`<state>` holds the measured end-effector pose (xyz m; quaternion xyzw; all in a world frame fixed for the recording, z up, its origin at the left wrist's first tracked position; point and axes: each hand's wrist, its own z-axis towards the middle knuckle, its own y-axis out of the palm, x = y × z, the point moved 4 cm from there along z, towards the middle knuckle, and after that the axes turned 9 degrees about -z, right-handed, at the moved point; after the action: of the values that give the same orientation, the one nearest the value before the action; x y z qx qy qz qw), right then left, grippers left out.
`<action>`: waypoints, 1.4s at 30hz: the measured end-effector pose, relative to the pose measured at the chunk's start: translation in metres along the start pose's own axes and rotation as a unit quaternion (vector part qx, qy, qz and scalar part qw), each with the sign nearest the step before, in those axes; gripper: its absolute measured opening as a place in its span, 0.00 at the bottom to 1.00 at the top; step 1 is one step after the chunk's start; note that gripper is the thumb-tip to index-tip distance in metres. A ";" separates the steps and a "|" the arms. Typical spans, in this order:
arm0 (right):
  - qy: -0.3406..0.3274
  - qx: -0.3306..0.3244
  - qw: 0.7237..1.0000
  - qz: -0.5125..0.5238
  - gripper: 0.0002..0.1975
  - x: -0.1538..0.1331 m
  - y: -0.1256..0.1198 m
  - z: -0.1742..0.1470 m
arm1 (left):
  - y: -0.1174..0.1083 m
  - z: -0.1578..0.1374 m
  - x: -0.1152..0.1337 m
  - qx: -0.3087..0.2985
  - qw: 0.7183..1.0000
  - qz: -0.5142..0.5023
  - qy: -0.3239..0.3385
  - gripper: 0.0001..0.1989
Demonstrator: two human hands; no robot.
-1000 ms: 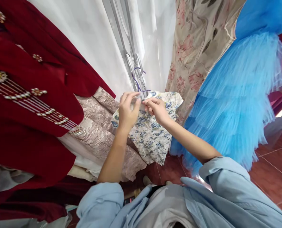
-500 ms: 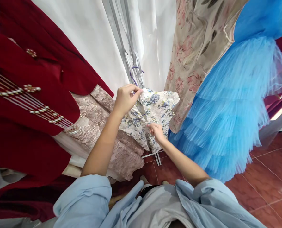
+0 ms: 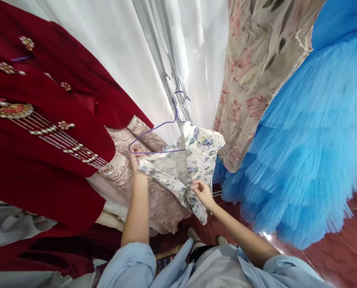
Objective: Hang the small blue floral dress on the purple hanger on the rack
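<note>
A white blouse with blue flowers (image 3: 201,148) hangs in front of me on a thin purple wire hanger (image 3: 157,152). Its right half still covers the hanger, while the left half is off, leaving the hanger's left arm bare. My left hand (image 3: 135,158) is closed on the blouse's left side at the bare end of the hanger; its fingertips are partly hidden. With fingers pinched, my right hand (image 3: 203,193) holds the front edge of the blouse lower down.
Dark red beaded garments (image 3: 61,160) and a pinkish brocade garment (image 3: 154,192) hang at left. To the right hang a beige floral dress (image 3: 238,108) and a blue tulle dress (image 3: 274,144). A metal stand (image 3: 157,44) rises before white curtains (image 3: 100,52). Red tiles (image 3: 328,260) form the floor.
My left hand has moved down and left from the hanger's neck, drawing the blouse's left side off and baring the purple hanger. My right hand has dropped slightly. The view has shifted.
</note>
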<state>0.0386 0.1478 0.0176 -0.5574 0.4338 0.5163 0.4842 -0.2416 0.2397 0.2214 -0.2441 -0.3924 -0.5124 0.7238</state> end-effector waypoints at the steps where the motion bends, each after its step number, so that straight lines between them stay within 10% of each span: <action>1: -0.049 -0.009 0.998 -0.028 0.24 -0.013 0.004 0.000 | 0.014 -0.024 -0.010 0.014 0.998 -0.042 -0.049 0.34; 4: -0.160 -0.079 0.979 -0.101 0.34 -0.050 0.015 -0.001 | 0.069 -0.094 -0.024 0.064 0.974 -0.154 -0.153 0.32; 7: -0.153 -0.204 0.956 -0.146 0.19 -0.073 0.012 -0.005 | 0.114 -0.140 -0.016 0.058 0.945 -0.230 -0.223 0.27; 10: -0.145 -0.331 0.916 -0.173 0.09 -0.086 -0.018 -0.015 | 0.135 -0.162 0.010 -0.146 0.948 -0.202 -0.198 0.28; 13: -0.169 -0.416 0.867 -0.215 0.14 -0.103 -0.066 -0.028 | 0.141 -0.189 0.027 -0.395 0.888 -0.151 -0.183 0.37; 17: -0.172 -0.468 0.825 -0.265 0.10 -0.142 -0.123 -0.035 | 0.148 -0.237 0.026 -0.486 0.819 -0.136 -0.272 0.30; 24: -0.234 -0.403 0.859 -0.212 0.06 -0.220 -0.170 -0.018 | 0.172 -0.300 0.067 -0.384 0.785 -0.351 -0.336 0.24; 30: -0.247 -0.203 0.920 -0.226 0.12 -0.234 -0.216 0.029 | 0.140 -0.280 0.069 -0.329 0.898 -0.057 -0.285 0.16; 34: -0.231 -0.024 0.943 -0.240 0.14 -0.226 -0.246 0.087 | 0.106 -0.260 0.053 -0.315 0.905 0.123 -0.260 0.03; 42: -0.296 0.086 0.928 -0.210 0.06 -0.233 -0.197 0.175 | 0.081 -0.228 0.072 -0.317 0.904 0.003 -0.286 0.19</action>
<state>0.1842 0.3470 0.2676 -0.4140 0.1868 0.5054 0.7337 -0.0814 0.0566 0.1530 -0.5977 -0.3989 -0.5159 0.4664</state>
